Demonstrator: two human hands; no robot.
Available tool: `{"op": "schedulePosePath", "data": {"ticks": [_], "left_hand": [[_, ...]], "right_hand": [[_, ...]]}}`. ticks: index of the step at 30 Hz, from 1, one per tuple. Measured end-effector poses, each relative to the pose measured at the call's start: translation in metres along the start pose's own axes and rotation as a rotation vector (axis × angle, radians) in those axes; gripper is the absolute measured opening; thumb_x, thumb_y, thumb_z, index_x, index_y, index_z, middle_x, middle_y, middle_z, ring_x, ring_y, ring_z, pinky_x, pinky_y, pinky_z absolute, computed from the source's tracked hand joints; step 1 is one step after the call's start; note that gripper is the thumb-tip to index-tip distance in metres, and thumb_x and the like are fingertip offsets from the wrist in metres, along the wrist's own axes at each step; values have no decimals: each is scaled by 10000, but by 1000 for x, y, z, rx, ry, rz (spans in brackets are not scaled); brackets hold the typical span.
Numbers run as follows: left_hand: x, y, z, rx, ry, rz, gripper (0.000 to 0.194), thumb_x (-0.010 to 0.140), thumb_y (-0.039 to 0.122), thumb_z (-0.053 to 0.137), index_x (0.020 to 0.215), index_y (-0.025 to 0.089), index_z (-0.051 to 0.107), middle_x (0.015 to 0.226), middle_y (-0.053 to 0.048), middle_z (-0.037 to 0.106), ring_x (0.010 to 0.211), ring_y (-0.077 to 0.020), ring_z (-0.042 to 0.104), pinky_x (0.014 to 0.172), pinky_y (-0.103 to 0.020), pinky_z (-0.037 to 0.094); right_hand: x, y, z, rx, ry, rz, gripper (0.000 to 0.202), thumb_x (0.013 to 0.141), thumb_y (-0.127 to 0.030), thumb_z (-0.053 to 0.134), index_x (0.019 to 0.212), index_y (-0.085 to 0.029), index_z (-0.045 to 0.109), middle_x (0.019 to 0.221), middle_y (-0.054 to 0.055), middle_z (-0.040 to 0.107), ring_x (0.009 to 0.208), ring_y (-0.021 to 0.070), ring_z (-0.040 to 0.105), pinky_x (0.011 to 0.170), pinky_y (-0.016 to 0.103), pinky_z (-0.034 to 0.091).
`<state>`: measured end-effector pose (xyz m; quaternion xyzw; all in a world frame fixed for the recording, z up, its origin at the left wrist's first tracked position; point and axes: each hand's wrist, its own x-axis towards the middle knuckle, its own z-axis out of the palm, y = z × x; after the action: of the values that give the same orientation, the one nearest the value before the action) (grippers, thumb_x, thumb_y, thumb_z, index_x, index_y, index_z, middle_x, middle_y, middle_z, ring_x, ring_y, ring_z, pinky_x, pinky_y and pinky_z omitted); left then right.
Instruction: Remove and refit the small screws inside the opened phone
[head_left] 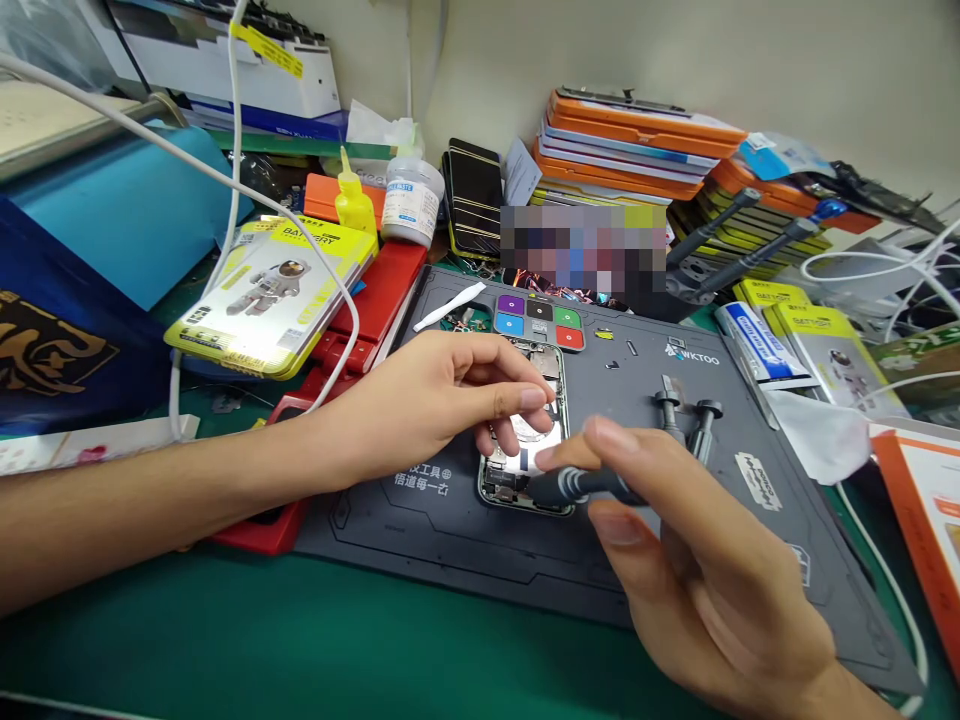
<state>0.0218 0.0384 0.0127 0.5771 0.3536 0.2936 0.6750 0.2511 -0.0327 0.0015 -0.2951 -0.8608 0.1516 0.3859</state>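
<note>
Green tabletop [300, 635] runs under a dark mat [634, 400], with stacked boxes [637, 140] crowding the wall behind. On the mat between your hands lies an opened phone [519, 463], its insides bare, probably set there so both can reach it. Your left hand [442, 385] arches over it, fingers curled, thumb and forefinger drawn close; you can't tell from this view whether they pinch some small part. Your right hand [712, 570] grips a screwdriver [576, 486] with the fingers, nearly level, one end over the phone's lower part, a hold that seems to favour fine control.

Just beyond the phone's top sits a coloured pad [538, 322], seemingly kept within reach. Spare tools [702, 436] lie behind your right hand. To your left, a white cable [355, 322] crosses a yellow battery box [262, 300] and drops beside your forearm, where it could snag.
</note>
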Motion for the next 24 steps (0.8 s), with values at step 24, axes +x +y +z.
{"op": "schedulePosePath", "data": {"ticks": [24], "left_hand": [[0, 2, 0, 68, -12, -55, 302, 956, 462, 811, 1002, 164, 795, 969, -69, 806, 814, -172, 728, 726, -254, 617]], "right_hand": [[3, 0, 4, -20, 58, -54, 601, 969, -18, 619, 1545, -167, 537, 1242, 103, 789, 1172, 214, 736, 1011, 374, 613]]}}
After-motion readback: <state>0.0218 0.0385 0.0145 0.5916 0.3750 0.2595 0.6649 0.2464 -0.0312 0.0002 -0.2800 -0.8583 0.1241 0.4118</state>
